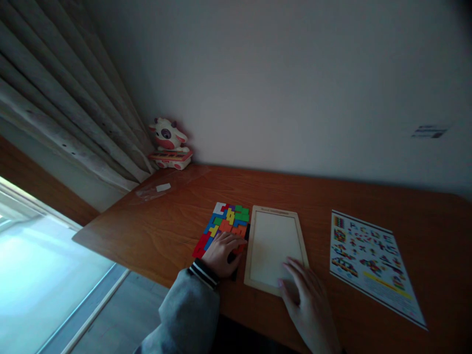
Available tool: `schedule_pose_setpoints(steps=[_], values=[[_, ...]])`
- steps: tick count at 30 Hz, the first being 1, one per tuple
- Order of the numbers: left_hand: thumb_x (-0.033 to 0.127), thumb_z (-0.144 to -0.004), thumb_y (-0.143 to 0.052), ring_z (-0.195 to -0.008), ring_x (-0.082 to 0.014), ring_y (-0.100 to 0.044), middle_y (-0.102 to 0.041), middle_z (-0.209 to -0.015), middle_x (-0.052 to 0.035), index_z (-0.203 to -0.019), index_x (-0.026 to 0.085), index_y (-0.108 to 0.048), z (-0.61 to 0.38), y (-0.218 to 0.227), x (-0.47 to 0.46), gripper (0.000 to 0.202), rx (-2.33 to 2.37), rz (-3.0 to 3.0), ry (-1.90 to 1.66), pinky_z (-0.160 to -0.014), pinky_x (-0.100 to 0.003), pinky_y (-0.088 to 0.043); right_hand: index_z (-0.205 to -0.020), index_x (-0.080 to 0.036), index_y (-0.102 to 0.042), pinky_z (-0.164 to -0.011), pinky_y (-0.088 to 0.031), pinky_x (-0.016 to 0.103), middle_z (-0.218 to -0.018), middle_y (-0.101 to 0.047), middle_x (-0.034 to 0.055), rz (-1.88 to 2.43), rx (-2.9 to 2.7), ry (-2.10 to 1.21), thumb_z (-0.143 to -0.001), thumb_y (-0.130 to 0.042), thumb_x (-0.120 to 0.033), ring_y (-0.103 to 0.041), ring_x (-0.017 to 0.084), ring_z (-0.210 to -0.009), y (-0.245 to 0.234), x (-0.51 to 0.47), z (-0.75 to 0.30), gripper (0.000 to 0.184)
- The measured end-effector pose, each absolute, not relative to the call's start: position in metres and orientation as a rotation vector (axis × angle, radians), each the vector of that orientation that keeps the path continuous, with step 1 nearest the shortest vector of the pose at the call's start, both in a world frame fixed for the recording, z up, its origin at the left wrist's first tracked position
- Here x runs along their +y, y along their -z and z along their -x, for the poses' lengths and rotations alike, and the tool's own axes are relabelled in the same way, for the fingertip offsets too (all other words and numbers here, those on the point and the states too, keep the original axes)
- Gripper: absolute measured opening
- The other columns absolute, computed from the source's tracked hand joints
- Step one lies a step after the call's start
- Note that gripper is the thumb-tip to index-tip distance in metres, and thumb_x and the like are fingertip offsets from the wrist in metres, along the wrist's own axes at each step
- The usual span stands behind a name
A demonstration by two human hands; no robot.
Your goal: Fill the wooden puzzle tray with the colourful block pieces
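Observation:
Brightly coloured flat puzzle blocks (227, 218) lie packed together on the table, in red, blue, green, yellow, orange and white. My left hand (223, 253) rests over their near right part, fingers stretched across the orange pieces and thumb apart; nothing shows in its grasp. Part of the blocks is hidden beneath it. Just right of them is a shallow wooden tray (276, 241) with a pale, bare inside and a raised frame. Over the tray's near right corner is my right hand (304, 290), open with thumb and fingers apart, holding nothing. Whether it touches the frame I cannot tell.
A printed sheet of colourful block figures (368, 263) lies to the right on the wooden table (177, 221). At the far left corner stands a cow toy with a keyboard (170, 145). Clear plastic wrapping (151, 191) lies before it, beside a curtain (73, 98).

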State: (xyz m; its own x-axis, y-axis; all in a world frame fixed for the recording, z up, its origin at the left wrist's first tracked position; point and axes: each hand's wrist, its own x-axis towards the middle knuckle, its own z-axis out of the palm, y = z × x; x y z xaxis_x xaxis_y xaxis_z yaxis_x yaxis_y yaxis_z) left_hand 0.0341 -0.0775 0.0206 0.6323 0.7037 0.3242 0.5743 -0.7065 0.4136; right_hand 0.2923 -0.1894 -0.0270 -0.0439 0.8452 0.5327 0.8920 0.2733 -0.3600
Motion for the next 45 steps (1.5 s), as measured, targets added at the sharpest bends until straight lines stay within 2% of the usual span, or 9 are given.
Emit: schedule_pose_setpoints(steps=[4,10,21,28,33,37,45], values=[[0.013,-0.079,-0.054,-0.106,-0.0244,-0.062,-0.069,-0.116,-0.0089,-0.123,0.021,-0.061,-0.035,-0.016,-0.075,0.045,0.993,-2.595,-0.706,-0.094,-0.041,-0.050,-0.125,-0.021,-0.054,-0.099,-0.045,0.049,-0.127,-0.063,0.0126,1.565,-1.865,0.091,-0.094,-0.050,-0.044,-0.059,0.029,-0.117,0.024,-0.190,-0.291,0.039],[0.025,-0.089,-0.057,-0.105,-0.0232,-0.065,-0.071,-0.113,-0.0081,-0.119,0.020,-0.063,-0.035,-0.010,-0.071,0.031,1.040,-2.552,-0.716,-0.094,-0.039,-0.054,-0.127,-0.021,-0.054,-0.100,-0.045,0.049,-0.128,-0.062,0.0128,1.572,-1.868,0.088,-0.094,-0.050,-0.042,-0.059,0.028,-0.118,0.024,-0.191,-0.291,0.039],[0.018,-0.093,-0.051,-0.094,-0.0165,-0.072,-0.074,-0.108,-0.0055,-0.120,0.022,-0.064,-0.033,-0.001,-0.071,0.030,1.053,-2.477,-0.940,-0.086,-0.028,-0.060,-0.127,-0.021,-0.054,-0.099,-0.046,0.048,-0.126,-0.063,0.0126,1.560,-1.850,0.074,-0.094,-0.051,-0.039,-0.059,0.028,-0.117,0.022,-0.192,-0.290,0.038],[0.014,-0.097,-0.043,-0.111,-0.0178,-0.066,-0.065,-0.127,-0.0074,-0.127,0.023,-0.060,-0.028,0.007,-0.066,0.036,1.033,-2.611,-0.978,-0.096,-0.032,-0.057,-0.125,-0.021,-0.054,-0.100,-0.044,0.049,-0.127,-0.063,0.0118,1.564,-1.864,0.077,-0.093,-0.054,-0.039,-0.058,0.028,-0.117,0.025,-0.192,-0.291,0.036],[0.015,-0.097,-0.044,-0.114,-0.0189,-0.064,-0.065,-0.126,-0.0080,-0.118,0.022,-0.065,-0.033,0.001,-0.068,0.031,1.049,-2.532,-1.076,-0.097,-0.033,-0.057,-0.125,-0.020,-0.054,-0.099,-0.045,0.047,-0.127,-0.062,0.0118,1.569,-1.858,0.088,-0.093,-0.054,-0.038,-0.057,0.027,-0.118,0.024,-0.191,-0.290,0.036],[0.021,-0.096,-0.050,-0.111,-0.0197,-0.065,-0.065,-0.122,-0.0083,-0.109,0.022,-0.068,-0.048,-0.008,-0.076,0.022,1.109,-2.278,-1.228,-0.094,-0.034,-0.058,-0.122,-0.018,-0.055,-0.098,-0.046,0.047,-0.125,-0.064,0.0135,1.593,-1.811,0.126,-0.095,-0.052,-0.038,-0.059,0.027,-0.115,0.024,-0.190,-0.289,0.035],[0.017,-0.094,-0.052,-0.094,-0.0169,-0.069,-0.071,-0.101,-0.0096,-0.098,0.017,-0.071,-0.087,-0.012,-0.094,0.019,0.730,-2.239,-1.026,-0.086,-0.030,-0.058,-0.121,-0.015,-0.056,-0.099,-0.044,0.050,-0.124,-0.065,0.0161,1.670,-1.778,0.236,-0.097,-0.044,-0.040,-0.061,0.029,-0.114,0.032,-0.191,-0.293,0.037]])
